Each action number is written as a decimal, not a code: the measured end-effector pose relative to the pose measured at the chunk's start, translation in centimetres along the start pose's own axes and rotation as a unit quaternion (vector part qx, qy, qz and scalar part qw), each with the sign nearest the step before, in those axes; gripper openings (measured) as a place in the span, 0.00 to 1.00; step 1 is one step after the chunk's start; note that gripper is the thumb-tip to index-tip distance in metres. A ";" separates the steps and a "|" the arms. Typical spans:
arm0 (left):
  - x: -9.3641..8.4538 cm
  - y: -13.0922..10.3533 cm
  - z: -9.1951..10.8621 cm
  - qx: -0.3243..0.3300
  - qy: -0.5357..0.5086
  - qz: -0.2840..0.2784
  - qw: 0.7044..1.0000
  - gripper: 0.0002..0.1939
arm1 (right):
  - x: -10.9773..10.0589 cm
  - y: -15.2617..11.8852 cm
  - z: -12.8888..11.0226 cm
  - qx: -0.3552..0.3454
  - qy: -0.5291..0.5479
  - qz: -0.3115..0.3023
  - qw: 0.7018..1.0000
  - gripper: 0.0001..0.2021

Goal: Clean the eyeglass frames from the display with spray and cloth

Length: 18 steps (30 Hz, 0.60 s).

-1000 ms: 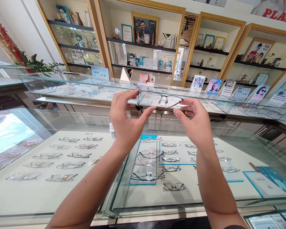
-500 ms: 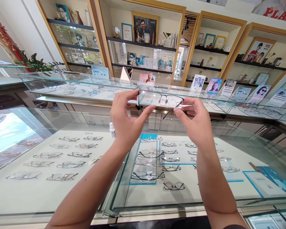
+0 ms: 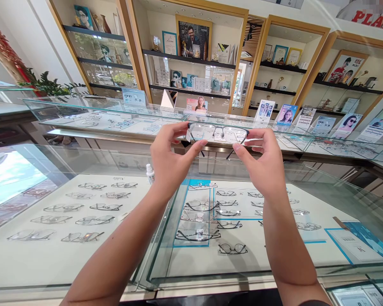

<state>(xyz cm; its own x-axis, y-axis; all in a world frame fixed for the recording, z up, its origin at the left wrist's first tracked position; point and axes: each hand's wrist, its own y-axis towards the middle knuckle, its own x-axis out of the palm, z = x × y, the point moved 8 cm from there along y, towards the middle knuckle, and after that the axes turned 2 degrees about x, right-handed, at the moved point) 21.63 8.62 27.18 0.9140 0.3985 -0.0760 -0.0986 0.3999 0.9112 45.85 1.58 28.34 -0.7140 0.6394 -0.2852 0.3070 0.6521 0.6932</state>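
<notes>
A pair of dark half-rim eyeglasses (image 3: 219,128) is held up in the air above the glass display case, its lenses clear and its temples unfolded downward. My left hand (image 3: 173,154) pinches the left end of the frame between fingers and thumb. On the other end, my right hand (image 3: 261,155) grips the right hinge corner the same way. A small white tag shows near the left hinge. Both forearms reach forward over the case, where several eyeglass frames (image 3: 232,248) lie in rows under the glass.
A small white spray bottle (image 3: 150,174) stands left of my left wrist. The near glass case (image 3: 83,272) spans the front, with a second glass counter (image 3: 73,135) beyond it. Upright advertising cards (image 3: 264,112) line that counter. Wooden shelves (image 3: 191,59) stand against the wall.
The eyeglasses have levelled out and turned slightly, so both temples now point down more evenly. My left hand has shifted slightly right and down; both hands keep their hold.
</notes>
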 end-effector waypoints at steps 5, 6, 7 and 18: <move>0.2 0.0 -0.4 -0.006 0.002 -0.009 1.000 0.25 | -0.1 0.0 -0.2 -0.017 -0.001 0.006 1.000 0.17; 0.2 0.0 -0.4 -0.006 0.003 -0.010 1.000 0.25 | -0.2 0.0 -0.2 -0.019 -0.003 0.007 1.000 0.18; 0.3 0.0 -0.4 -0.006 0.003 -0.011 1.000 0.25 | -0.2 0.0 -0.2 -0.021 -0.004 0.008 1.000 0.18; 0.3 0.0 -0.4 -0.013 -0.006 -0.013 1.000 0.24 | -0.2 -0.1 -0.3 -0.018 0.000 0.008 1.000 0.17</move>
<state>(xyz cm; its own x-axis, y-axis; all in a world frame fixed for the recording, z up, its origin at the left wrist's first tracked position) 21.77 9.12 27.00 0.9214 0.3770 -0.0946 -0.0840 0.4309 0.8985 45.77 1.31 28.54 -0.7087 0.6502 -0.2739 0.2963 0.6266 0.7208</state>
